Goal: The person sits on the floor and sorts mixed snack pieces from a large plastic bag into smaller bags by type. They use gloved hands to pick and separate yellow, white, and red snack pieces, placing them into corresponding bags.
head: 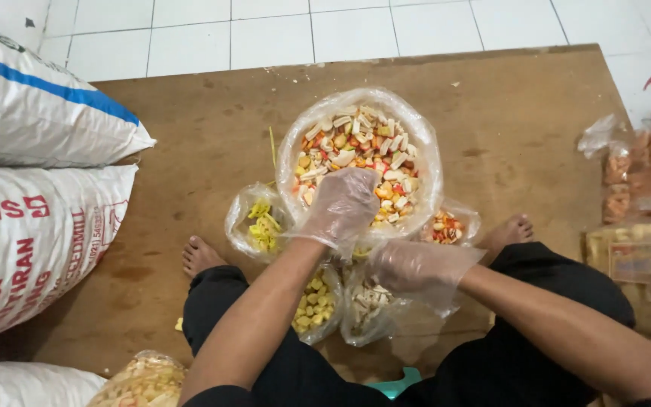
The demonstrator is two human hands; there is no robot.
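**Gloved hands at the bags of mixed crackers**

Curled fingers of the left hand (343, 205), inside a thin clear plastic glove, rest on the near rim of the big open bag of mixed crackers (359, 154). The fingers are bent downward into the pieces, but whether they close on any pieces I cannot tell, because the back of the hand hides them. The right hand (416, 265), also gloved, lies lower and nearer to the body, with the fingers gathered narrow over the mouth of the small bag of white crackers (368, 303); what it holds inside, if anything, is not visible.

The big bag stands upright on the brown wooden board (190, 136), its round mouth opens straight up toward the camera. It has no clear long axis from this view. The pieces inside are white, orange, red and yellow, and they lie in all directions.

Around the big bag stand smaller clear bags, all open upward: one with yellow strips (260, 224) at the left, one with yellow cubes (316, 307) between the two forearms, and one with orange and red pieces (446, 226) at the right.

The person sits with black trousers and bare feet (199, 255) on the board. Large white sacks (39, 181) lie at the left side. More packed bags of snacks (642, 173) are at the right edge, and one more bag (141, 380) is at the bottom left. Behind the board is a white tiled floor (340, 30).
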